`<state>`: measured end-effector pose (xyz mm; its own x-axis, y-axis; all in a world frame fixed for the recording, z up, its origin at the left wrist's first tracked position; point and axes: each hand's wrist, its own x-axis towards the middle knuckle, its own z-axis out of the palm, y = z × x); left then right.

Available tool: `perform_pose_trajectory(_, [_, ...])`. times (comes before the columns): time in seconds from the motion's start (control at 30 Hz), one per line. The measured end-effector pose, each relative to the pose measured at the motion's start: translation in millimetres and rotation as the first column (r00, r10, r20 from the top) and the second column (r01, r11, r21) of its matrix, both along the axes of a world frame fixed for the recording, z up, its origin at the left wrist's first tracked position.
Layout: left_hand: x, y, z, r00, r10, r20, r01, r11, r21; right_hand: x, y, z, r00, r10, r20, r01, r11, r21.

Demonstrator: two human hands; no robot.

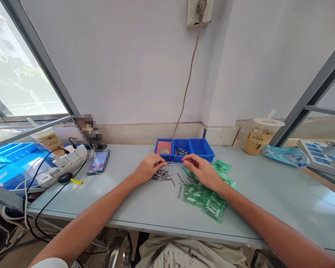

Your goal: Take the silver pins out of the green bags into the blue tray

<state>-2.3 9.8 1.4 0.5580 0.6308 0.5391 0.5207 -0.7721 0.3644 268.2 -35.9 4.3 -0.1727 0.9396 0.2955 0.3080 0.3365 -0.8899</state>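
My left hand (149,168) is closed, thumb and fingertips pressed together over a pile of small metal pins (161,175); what it pinches, if anything, is too small to make out. Across from it, my right hand (201,170) has its fingers curled in toward the thumb above green plastic bags (203,199). Its fingertips point left, and I cannot make out what is between them. Loose metal pins (184,180) lie under and left of this hand. Just behind both hands stands a blue three-part tray (202,149), with dark small parts (181,150) in its middle compartment.
A reddish piece (164,146) lies in the tray's left compartment. On the left are a phone (98,162), a power strip (69,160) with cables and a drink cup (50,140). Another drink cup (261,137) and a blue packet (286,155) stand at right, near the wall.
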Motion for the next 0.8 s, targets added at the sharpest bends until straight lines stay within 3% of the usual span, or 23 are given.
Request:
perform_pose_trajectory(0.07, [2,-4,0.7,0.999,-0.048,0.025,0.048,0.999,0.009,-3,-3,-1.7,0.991,0.055,0.124,-0.068,0.993,0.101])
perform_pose_trajectory(0.2, [8,-13,2.2,0.990,-0.104,0.091,0.100,0.994,0.054,-8,-7,-1.0,0.958,0.183,0.222,-0.208,0.973,0.098])
perform_pose_trajectory(0.47, [13,-18,-0.4,0.989,-0.127,0.073,0.122,0.990,0.069,-8,-7,-3.9,0.954,0.213,0.210,-0.231,0.971,0.067])
perform_pose_trajectory(0.63, [10,-10,-2.9,0.993,-0.114,0.018,0.112,0.991,0.078,-7,-5,-3.2,0.988,0.100,0.119,-0.109,0.992,0.068])
perform_pose_trajectory(0.8, [5,-3,-5.6,0.997,-0.072,-0.002,0.072,0.995,0.072,-5,-5,4.4,0.986,0.041,-0.163,-0.053,0.996,-0.070])
